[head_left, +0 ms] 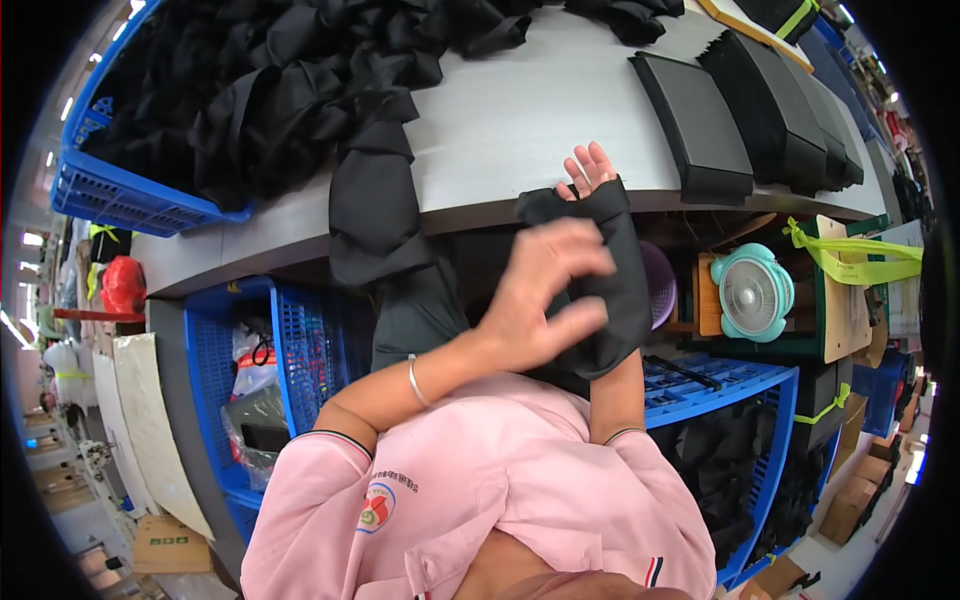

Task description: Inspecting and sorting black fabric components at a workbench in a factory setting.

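Observation:
My right hand (592,172) reaches through a tube-like piece of black fabric (622,270), which covers my wrist and much of the forearm. The fingertips poke out of its far end, stretched and slightly apart, close to the table edge. Beside the fabric, my left hand (545,285) is blurred by motion, its thumb and fingers apart, with nothing visible in it. I cannot tell whether it touches the fabric. A chain of similar black fabric pieces (375,200) hangs over the table edge toward my lap, left of my hands.
A blue basket (150,200) heaped with black fabric stands at the table's far left. Stacks of flat black pieces (695,125) lie on the grey table (500,110) at right. Below are a teal fan (752,292), a blue crate (790,430) and another blue basket (285,350).

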{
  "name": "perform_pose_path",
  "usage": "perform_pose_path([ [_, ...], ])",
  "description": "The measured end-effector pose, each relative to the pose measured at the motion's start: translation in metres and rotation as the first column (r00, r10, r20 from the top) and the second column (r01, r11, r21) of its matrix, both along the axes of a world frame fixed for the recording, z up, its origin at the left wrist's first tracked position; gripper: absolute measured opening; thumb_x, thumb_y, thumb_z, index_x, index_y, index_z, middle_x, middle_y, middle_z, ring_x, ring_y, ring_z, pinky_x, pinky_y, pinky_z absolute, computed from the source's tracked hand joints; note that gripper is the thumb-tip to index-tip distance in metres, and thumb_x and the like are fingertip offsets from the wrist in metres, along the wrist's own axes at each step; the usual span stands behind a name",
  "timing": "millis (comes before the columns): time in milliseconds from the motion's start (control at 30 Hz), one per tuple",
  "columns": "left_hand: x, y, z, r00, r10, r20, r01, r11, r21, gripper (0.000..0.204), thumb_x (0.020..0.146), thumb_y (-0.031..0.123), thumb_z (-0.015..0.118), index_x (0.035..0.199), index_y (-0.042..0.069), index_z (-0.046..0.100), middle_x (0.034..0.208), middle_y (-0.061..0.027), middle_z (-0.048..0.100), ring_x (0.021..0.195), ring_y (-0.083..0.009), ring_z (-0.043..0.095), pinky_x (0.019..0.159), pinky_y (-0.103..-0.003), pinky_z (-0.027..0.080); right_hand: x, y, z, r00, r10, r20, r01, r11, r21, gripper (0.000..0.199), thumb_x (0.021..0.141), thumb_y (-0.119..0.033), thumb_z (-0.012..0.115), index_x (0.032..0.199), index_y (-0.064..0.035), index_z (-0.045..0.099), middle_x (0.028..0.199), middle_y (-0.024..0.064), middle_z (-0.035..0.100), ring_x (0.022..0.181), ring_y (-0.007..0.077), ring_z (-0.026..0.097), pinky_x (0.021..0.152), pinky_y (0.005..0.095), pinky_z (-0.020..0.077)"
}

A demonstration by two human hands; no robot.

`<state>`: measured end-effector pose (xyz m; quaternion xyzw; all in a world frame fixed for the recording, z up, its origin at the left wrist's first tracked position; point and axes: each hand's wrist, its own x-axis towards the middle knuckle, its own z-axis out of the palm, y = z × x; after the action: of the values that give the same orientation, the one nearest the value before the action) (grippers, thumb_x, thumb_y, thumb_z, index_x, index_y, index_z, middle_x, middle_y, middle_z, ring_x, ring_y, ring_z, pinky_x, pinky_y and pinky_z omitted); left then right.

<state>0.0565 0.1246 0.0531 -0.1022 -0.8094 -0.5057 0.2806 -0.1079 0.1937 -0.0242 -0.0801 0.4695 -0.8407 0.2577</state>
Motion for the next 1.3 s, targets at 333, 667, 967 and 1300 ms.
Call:
perform_pose_path([
  [333, -0.061, -0.052, -0.030, 0.931, 0.023, 0.365, -0.145, 0.939, 0.312, 0.011, 0.088, 0.017, 0.072, 0.091, 0.007, 0.070, 0.134, -0.0073, 0.058, 0.133, -0.0259, 0.041, 0.109, -0.037, 0.032, 0.047, 0.009, 0.049, 0.960, -0.090, 0.265, 0.105, 0.994, -0.043, 0.036, 0.103, -0.030, 0.051, 0.129, -0.0066, 0.049, 0.114, 0.0116, 0.059, 0.110, 0.0229, 0.056, 0.095, 0.0332, 0.0462],
  [667, -0.041, 0.000, -0.019, 0.929, 0.370, -0.025, -0.370, 0.929, 0.006, 0.061, 0.082, 0.028, 0.079, 0.130, 0.003, 0.051, 0.147, -0.0188, 0.041, 0.135, -0.0353, 0.039, 0.111, -0.044, 0.031, 0.010, 0.073, 0.027, 0.852, 0.002, 0.523, 0.195, 0.927, -0.321, 0.042, 0.103, -0.024, 0.053, 0.140, -0.0070, 0.043, 0.127, 0.0076, 0.052, 0.111, 0.0192, 0.054, 0.097, 0.0309, 0.0449],
  [967, -0.021, 0.029, -0.044, 0.973, -0.223, 0.053, 0.209, 0.958, 0.196, 0.008, 0.089, 0.006, 0.069, 0.094, 0.001, 0.066, 0.088, -0.0044, 0.069, 0.084, -0.0151, 0.066, 0.083, -0.026, 0.050, -0.044, 0.065, -0.024, 0.991, -0.092, 0.093, 0.114, 0.956, -0.270, 0.033, 0.103, -0.022, 0.053, 0.132, -0.0065, 0.048, 0.121, 0.0070, 0.056, 0.112, 0.0177, 0.053, 0.099, 0.0296, 0.0430],
  [1300, -0.131, -0.041, -0.064, 0.964, 0.130, 0.231, -0.254, 0.711, 0.656, 0.024, 0.095, 0.019, 0.064, 0.084, -0.003, 0.065, 0.067, 0.0005, 0.058, 0.067, -0.0064, 0.048, 0.063, -0.025, 0.044, 0.092, 0.009, -0.001, 0.912, -0.144, -0.384, 0.233, 0.953, 0.196, 0.036, 0.098, -0.007, 0.046, 0.132, 0.0039, 0.052, 0.133, 0.0184, 0.055, 0.117, 0.0301, 0.055, 0.101, 0.0373, 0.0424],
])
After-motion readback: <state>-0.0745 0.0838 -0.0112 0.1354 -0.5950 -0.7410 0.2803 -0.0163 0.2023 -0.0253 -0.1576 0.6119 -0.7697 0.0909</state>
